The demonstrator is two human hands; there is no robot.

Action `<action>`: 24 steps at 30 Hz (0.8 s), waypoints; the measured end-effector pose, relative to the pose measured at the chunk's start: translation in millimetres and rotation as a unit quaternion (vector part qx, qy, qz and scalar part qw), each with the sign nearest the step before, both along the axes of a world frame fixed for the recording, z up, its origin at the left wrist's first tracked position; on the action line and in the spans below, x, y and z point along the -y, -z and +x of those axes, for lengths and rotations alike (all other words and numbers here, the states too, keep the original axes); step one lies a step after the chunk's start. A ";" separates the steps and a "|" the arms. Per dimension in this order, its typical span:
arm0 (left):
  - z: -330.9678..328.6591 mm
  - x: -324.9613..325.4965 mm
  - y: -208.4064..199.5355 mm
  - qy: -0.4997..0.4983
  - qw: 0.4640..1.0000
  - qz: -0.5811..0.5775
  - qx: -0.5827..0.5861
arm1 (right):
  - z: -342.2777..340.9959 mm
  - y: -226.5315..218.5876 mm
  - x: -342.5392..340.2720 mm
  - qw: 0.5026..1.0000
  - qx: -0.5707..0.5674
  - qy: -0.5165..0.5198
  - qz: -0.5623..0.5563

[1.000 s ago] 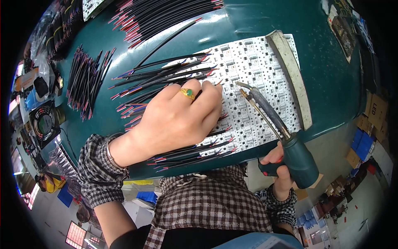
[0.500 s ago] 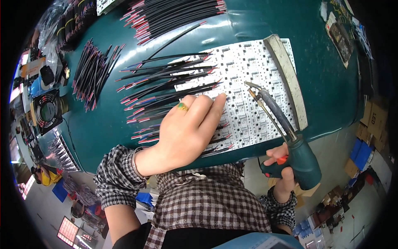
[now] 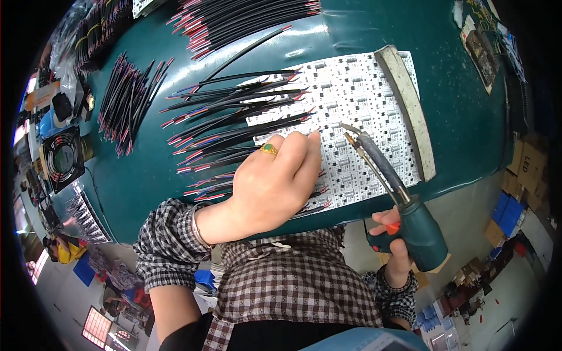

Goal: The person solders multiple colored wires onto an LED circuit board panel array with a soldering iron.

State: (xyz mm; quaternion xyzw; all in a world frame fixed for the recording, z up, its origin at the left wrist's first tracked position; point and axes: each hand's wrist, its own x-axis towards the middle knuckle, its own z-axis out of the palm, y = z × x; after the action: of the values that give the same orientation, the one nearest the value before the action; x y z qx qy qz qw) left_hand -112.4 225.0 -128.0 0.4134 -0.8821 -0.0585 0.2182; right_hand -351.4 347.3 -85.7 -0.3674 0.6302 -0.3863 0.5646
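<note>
My left hand [image 3: 272, 184], with a ring on one finger, is closed over the lower part of a row of black cables [image 3: 234, 131]. Its fingertips press together at the white circuit board sheet [image 3: 351, 88]; what they pinch is hidden under the hand. The cables have stripped red, white and blue ends and lie with their right ends on the sheet. In my right hand [image 3: 395, 240] is a green soldering gun [image 3: 424, 234], a finger by its red trigger. Its bent tip and brass feed tube [image 3: 351, 138] point at the sheet, just right of my left fingertips.
A long pale metal bar [image 3: 407, 111] lies across the sheet's right side. Bundles of cable [image 3: 252, 26] are at the back, with a loose pile [image 3: 132, 105] on the left. A small fan [image 3: 61, 158] stands at the left edge, and a dark block [image 3: 480, 52] far right.
My left hand has shifted slightly right, its fingers more curled. The soldering gun has moved a little left and down, bringing its tip nearer my left fingertips.
</note>
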 end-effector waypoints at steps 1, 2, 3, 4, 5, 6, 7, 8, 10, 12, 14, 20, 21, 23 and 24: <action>-0.4 0.2 -1.1 0.003 1.000 0.002 -0.002 | 0.5 0.3 -0.4 1.000 -0.004 0.000 -0.004; -0.7 0.4 -2.4 0.006 1.000 0.003 -0.003 | 1.9 0.0 -0.3 1.000 -0.004 0.000 -0.004; -0.8 0.3 -4.4 0.006 1.000 0.004 -0.004 | 4.0 -0.2 -0.2 1.000 -0.005 0.008 -0.004; -1.0 0.0 -6.9 0.004 1.000 0.006 0.004 | 5.2 -0.6 0.0 1.000 -0.007 0.015 -0.004; -1.4 0.1 -8.3 0.002 1.000 0.008 0.012 | 5.3 -0.8 -0.1 1.000 -0.008 0.015 -0.003; -2.3 0.8 -8.4 0.002 1.000 0.009 0.011 | 5.4 -0.8 -0.2 1.000 -0.013 0.017 -0.004; -3.0 1.8 -8.6 0.006 1.000 0.001 0.015 | 5.7 -1.0 -0.1 1.000 -0.018 0.017 -0.005; -3.7 2.2 -8.6 0.011 1.000 -0.006 0.018 | 5.8 -1.2 -0.4 1.000 -0.019 0.017 -0.004; -5.9 -0.5 -8.8 0.003 1.000 -0.004 0.020 | 4.7 -1.5 -1.9 0.997 0.055 0.051 -0.006; -7.4 -2.1 -7.7 -0.004 1.000 -0.001 0.020 | 0.7 -1.2 -1.7 0.999 0.039 0.029 -0.010; -7.7 -3.0 -5.9 -0.007 1.000 -0.007 0.021 | 0.5 -0.3 -0.8 1.000 0.025 0.007 -0.014; -5.7 -4.3 -1.5 -0.009 1.000 -0.016 0.019 | 0.2 7.1 -3.0 0.999 -0.016 -0.017 -0.032; -5.6 -4.0 -1.5 -0.008 1.000 -0.016 0.019 | 1.2 6.0 -1.8 0.999 -0.016 -0.012 -0.031; -5.4 -3.1 -2.9 0.000 1.000 -0.013 0.016 | 1.5 5.7 -1.2 0.999 -0.017 -0.008 -0.029; -6.0 -2.7 -4.9 0.000 1.000 -0.013 0.016 | 0.9 6.2 -1.5 0.999 -0.029 -0.014 -0.036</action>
State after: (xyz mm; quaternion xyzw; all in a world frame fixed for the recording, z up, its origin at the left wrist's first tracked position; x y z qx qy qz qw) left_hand -118.4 227.7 -123.1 0.4117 -0.8861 -0.0406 0.2090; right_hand -350.6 348.8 -91.9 -0.4073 0.6271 -0.3899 0.5375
